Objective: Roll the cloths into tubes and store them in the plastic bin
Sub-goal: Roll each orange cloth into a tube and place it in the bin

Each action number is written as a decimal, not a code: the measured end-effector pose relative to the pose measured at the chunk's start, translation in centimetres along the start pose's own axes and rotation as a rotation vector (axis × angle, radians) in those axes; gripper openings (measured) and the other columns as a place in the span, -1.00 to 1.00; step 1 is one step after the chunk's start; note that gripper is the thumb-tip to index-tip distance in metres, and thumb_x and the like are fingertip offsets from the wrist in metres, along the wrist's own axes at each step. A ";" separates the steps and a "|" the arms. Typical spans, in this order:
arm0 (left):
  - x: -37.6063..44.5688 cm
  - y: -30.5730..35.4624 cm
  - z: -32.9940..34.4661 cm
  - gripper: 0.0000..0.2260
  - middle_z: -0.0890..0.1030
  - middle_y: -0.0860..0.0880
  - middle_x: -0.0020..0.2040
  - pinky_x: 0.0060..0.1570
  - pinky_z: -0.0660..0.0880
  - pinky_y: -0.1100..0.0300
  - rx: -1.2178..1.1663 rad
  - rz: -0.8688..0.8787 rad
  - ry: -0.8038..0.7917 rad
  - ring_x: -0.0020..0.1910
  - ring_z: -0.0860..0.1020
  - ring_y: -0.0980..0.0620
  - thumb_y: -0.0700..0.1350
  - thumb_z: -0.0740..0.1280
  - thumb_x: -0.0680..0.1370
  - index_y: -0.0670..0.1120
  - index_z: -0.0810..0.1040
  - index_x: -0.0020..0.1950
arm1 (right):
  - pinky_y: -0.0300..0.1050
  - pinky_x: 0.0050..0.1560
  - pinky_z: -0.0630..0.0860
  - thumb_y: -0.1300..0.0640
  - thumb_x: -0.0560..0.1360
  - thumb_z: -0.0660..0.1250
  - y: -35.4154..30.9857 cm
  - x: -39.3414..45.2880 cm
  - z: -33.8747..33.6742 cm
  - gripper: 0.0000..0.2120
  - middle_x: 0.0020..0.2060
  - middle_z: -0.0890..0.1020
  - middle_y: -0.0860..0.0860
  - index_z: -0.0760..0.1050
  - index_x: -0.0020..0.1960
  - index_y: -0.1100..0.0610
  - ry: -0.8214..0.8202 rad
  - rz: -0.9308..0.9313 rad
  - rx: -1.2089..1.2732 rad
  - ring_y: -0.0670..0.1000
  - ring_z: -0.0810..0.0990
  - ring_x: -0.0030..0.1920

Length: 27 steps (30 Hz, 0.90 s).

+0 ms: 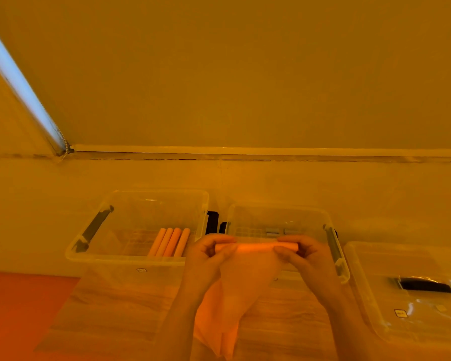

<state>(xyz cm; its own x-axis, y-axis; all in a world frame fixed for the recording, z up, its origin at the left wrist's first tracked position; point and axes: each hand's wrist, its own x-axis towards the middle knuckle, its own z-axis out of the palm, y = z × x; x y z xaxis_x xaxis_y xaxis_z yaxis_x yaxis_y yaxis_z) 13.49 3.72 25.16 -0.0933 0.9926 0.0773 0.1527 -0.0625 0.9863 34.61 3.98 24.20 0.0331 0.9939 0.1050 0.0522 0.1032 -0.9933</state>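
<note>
An orange cloth [235, 295] hangs in the air between my hands, its top edge rolled into a short tube and the rest drooping toward the table. My left hand [208, 256] pinches the left end of the rolled edge. My right hand [300, 254] pinches the right end. Behind my left hand stands a clear plastic bin [94, 254] with several rolled orange cloth tubes [169, 242] lying side by side inside it.
A second clear bin [331, 238] with small grey items stands behind my right hand. A clear lid with a black handle [425, 286] lies at the right. The wooden table [115, 313] has a red surface [18, 316] at its left, a wall behind.
</note>
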 end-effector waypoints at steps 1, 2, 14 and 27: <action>0.0 -0.1 0.0 -0.80 0.60 0.07 -0.09 -0.24 0.55 0.35 -0.015 -0.011 -0.016 -0.18 0.58 0.29 -0.29 0.42 0.44 -0.01 0.60 -0.06 | -0.22 -0.21 0.60 0.26 0.39 0.43 -0.1 -0.1 0.0 -0.83 -0.18 0.67 -0.04 0.62 -0.10 0.02 0.010 -0.003 -0.010 -0.10 0.65 -0.16; 0.0 -0.2 -0.1 -0.78 0.60 0.08 -0.07 -0.22 0.57 0.30 -0.029 -0.022 -0.029 -0.15 0.59 0.26 -0.30 0.43 0.43 0.00 0.60 -0.03 | -0.25 -0.23 0.59 0.26 0.41 0.42 -0.1 -0.1 0.1 -0.84 -0.18 0.66 -0.06 0.62 -0.11 0.02 0.019 -0.008 -0.020 -0.12 0.65 -0.17; -0.3 0.2 -0.1 -0.83 0.58 0.06 -0.06 -0.24 0.49 0.35 0.009 -0.044 0.059 -0.11 0.56 0.20 -0.20 0.42 0.46 0.06 0.57 -0.06 | -0.20 -0.21 0.60 0.30 0.40 0.41 -0.2 -0.4 0.1 -0.76 -0.14 0.70 -0.02 0.59 -0.05 0.00 -0.045 0.007 0.000 -0.04 0.68 -0.13; -0.4 0.0 -0.4 -0.85 0.59 0.06 -0.07 -0.19 0.49 0.27 0.048 -0.036 0.054 -0.09 0.56 0.12 -0.19 0.41 0.46 0.07 0.57 -0.07 | -0.23 -0.17 0.59 0.34 0.40 0.40 -0.3 -0.5 0.2 -0.77 -0.12 0.70 -0.01 0.62 -0.03 0.06 -0.030 -0.023 0.053 -0.03 0.67 -0.12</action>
<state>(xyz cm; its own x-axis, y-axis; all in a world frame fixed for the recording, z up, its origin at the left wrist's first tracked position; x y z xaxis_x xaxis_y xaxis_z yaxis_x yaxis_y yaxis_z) 13.17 3.29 25.20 -0.1519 0.9871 0.0513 0.1950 -0.0210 0.9806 34.35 3.46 24.47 0.0026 0.9919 0.1270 -0.0008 0.1270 -0.9919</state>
